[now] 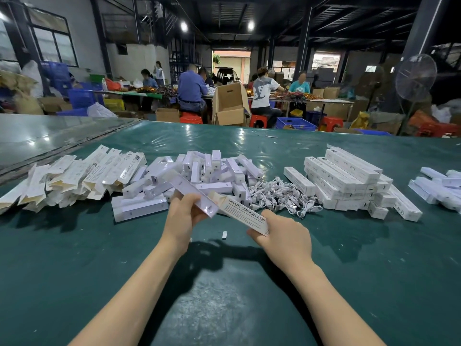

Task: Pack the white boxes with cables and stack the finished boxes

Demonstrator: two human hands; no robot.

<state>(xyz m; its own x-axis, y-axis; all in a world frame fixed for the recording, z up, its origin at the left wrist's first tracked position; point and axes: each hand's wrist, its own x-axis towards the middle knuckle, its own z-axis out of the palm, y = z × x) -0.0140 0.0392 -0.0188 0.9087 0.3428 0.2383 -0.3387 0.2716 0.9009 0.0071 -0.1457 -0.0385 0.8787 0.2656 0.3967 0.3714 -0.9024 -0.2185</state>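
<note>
Left hand [184, 216] grips a white box [190, 191], right hand [285, 236] pinches a printed box [245, 216]. Both seem light, crushable card: hold the long edges. Cables [282, 196] lie at one o'clock.

Printed in capitals along the white box [245, 216] gripped in the right hand [284, 236]: "SMART SENSOR LAMP"; the finer lines beneath are unreadable.

A packing workshop in a warehouse hall: dark steel roof beams [249, 11] with ceiling lamps [184, 26], workers [190, 88] on red stools [190, 119] at long benches [331, 100] beyond the far edge of the green table [224, 308], among cardboard cartons [229, 106], blue crates [295, 123] and a standing fan [415, 77]. White boxes [349, 178] lie heaped across the table.
</note>
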